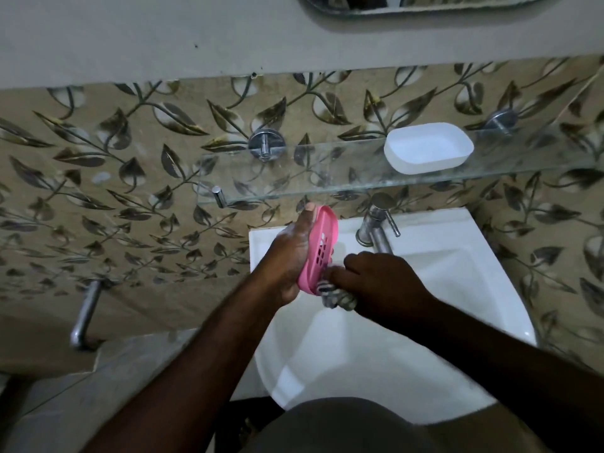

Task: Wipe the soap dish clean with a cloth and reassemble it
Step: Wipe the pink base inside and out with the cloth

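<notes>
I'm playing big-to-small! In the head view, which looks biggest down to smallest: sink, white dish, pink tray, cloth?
1. sink
2. white dish and pink tray look alike; the tray is tilted and nearer, so no ranking.
3. cloth, mostly hidden by the right hand.

We stand in a bathroom: we see a white washbasin (457,276) with a chrome tap (376,223) at its back edge, a glass shelf (294,181) on 2 metal mounts (266,143), leaf-patterned wall tiles (130,158), and the lower edge of a mirror (425,3) above
</notes>
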A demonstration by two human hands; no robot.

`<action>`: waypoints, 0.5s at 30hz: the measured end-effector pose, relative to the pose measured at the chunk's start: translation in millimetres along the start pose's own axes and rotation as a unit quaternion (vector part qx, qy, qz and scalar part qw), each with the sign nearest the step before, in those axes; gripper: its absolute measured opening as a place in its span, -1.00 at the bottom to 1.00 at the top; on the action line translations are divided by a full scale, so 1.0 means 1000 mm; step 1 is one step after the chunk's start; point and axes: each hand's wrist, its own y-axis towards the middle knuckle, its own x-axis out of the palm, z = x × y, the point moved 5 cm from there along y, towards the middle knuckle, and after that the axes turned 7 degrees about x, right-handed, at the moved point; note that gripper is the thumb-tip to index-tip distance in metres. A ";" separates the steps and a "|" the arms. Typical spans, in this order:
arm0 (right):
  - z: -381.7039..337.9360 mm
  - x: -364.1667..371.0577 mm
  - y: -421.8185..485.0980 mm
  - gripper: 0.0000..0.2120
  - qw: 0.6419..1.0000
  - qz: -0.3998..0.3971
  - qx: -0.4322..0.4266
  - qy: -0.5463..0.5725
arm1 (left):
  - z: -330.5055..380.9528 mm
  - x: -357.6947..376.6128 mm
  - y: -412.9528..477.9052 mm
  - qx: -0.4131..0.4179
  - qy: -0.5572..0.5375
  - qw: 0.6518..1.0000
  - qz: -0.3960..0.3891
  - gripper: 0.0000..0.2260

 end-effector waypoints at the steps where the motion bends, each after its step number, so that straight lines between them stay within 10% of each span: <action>1: 0.008 -0.004 0.006 -0.60 0.999 0.021 0.028 0.012 | 0.001 -0.001 0.002 -0.003 -0.003 1.000 -0.001 -0.43; 6: 0.058 -0.020 0.015 -0.75 0.952 0.095 0.216 0.197 | -0.009 -0.013 0.002 -0.003 -0.019 1.000 -0.010 -0.13; 15: -0.013 0.001 0.003 -0.90 0.948 -0.044 0.148 0.278 | -0.014 -0.015 0.008 0.025 -0.092 0.995 0.019 -0.06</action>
